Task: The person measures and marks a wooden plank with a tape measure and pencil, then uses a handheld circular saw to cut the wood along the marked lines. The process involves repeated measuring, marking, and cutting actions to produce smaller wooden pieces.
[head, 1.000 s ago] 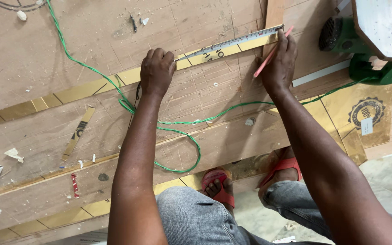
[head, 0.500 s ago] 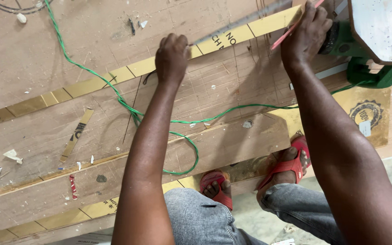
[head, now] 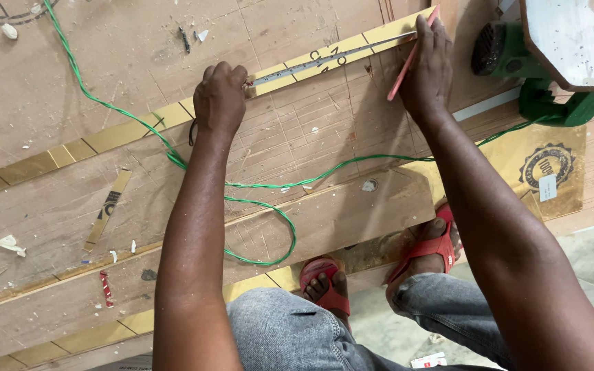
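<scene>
My left hand (head: pixel 220 97) is closed in a fist, pressing one end of a metal tape measure blade (head: pixel 324 60) onto a long gold strip (head: pixel 139 127) that lies diagonally across a scratched plywood board (head: pixel 297 137). My right hand (head: pixel 429 69) holds a red pencil (head: pixel 410 58) against the far end of the blade, near the strip's upper right end. The pencil tip points toward the strip's edge.
A green wire (head: pixel 256 185) snakes across the board and loops near its front edge. A green power tool (head: pixel 551 103) and a white stool top (head: pixel 579 41) sit at the upper right. A loose gold offcut (head: pixel 108 209) lies at left. My feet wear red sandals (head: pixel 434 247).
Both hands have slid to the right and upward along the gold strip, with the tape blade stretched between them. The view has shifted with them.
</scene>
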